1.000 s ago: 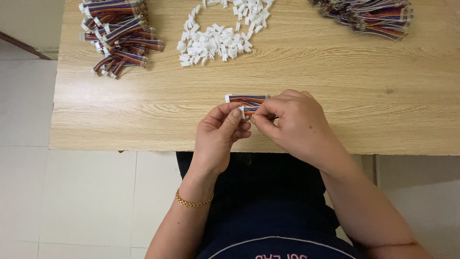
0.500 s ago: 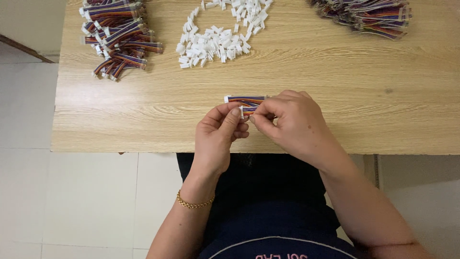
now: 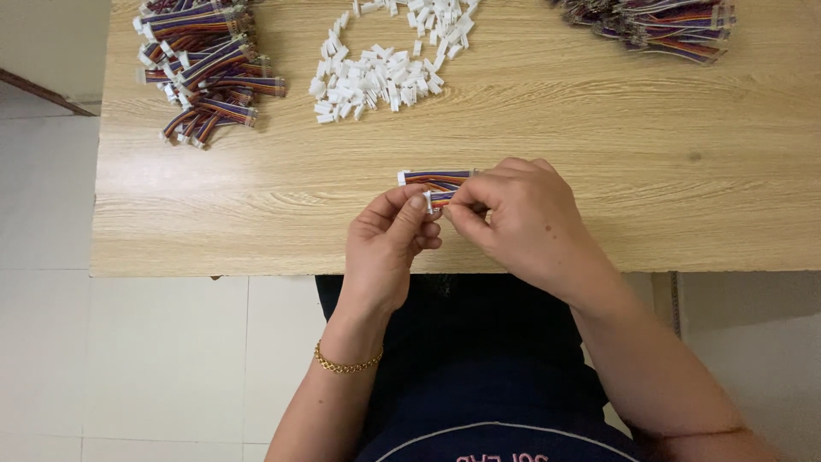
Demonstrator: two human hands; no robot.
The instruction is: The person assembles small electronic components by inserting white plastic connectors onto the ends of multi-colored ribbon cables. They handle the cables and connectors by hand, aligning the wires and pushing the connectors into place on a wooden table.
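Observation:
Over the wooden table point(image 3: 256, 214), both hands meet near the front edge. My left hand point(image 3: 389, 244) pinches a small white connector at the end of a short multicoloured wire bundle point(image 3: 438, 180). My right hand point(image 3: 522, 218) grips the same wire bundle from the right, fingers curled over most of its length. The bundle's far end, with a white plug, pokes out to the left above my left thumb. How the wires sit inside the connector is hidden by my fingertips.
A pile of finished coloured wire bundles point(image 3: 205, 64) lies at the back left. Loose white plastic connectors point(image 3: 385, 68) are heaped at the back centre. More coloured wire bundles point(image 3: 667, 21) lie at the back right. A gold bracelet point(image 3: 346, 366) circles my left wrist.
Nothing has visibly moved; both hands stay pinched on the same wire bundle in the same place.

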